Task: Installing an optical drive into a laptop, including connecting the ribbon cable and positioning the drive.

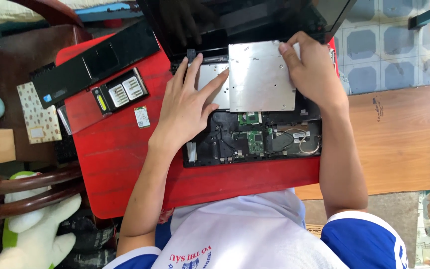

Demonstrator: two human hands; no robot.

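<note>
An opened laptop base (252, 134) lies on the red tabletop (120, 149), circuit boards exposed. The right hand (312, 67) pinches the far corner of one silver optical drive (261, 77) lying over the base; the left hand (187, 107) rests beside it, fingers (195, 65) spread flat, gripping nothing. Left of the base lie one black palmrest panel (95, 62), one small cover plate (121, 90) and one wireless card (142, 117).

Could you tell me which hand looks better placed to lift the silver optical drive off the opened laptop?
Probably the right hand: its fingers already grip the far right corner of the silver optical drive. The left hand lies flat, only its fingertips at the drive's left edge, over the laptop base.
</note>
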